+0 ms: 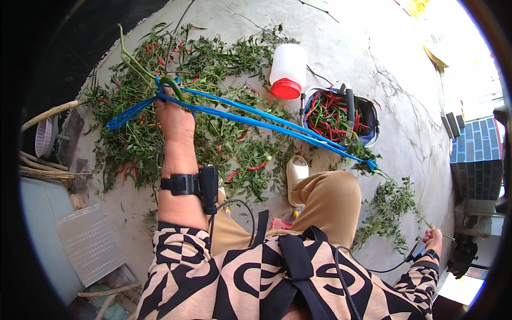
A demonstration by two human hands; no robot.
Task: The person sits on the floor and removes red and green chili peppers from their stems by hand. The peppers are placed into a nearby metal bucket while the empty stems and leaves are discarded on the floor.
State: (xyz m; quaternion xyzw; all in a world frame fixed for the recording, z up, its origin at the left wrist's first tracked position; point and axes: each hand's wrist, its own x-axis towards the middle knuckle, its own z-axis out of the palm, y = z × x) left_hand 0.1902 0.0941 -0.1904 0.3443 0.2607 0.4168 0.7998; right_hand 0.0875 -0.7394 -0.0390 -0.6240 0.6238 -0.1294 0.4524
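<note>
Out in front, my left hand is shut on a bundle of blue plastic twine. A curved green thing, perhaps a chili pepper, and a bare green stem show at the same fist. From there the twine stretches right in two strands, passing before the basket, to a knotted end beside a leafy tuft. Low at the right, my right hand grips the stem of a leafy plant, whose leaves point toward the basket. Pulled chili plants with red and green peppers cover the floor around my left arm.
A handled basket holds many red and green chili peppers. Next to it is a white plastic jar with a red lid. Wooden sticks and a grey panel lie at the left. Cracked concrete floor extends rightward.
</note>
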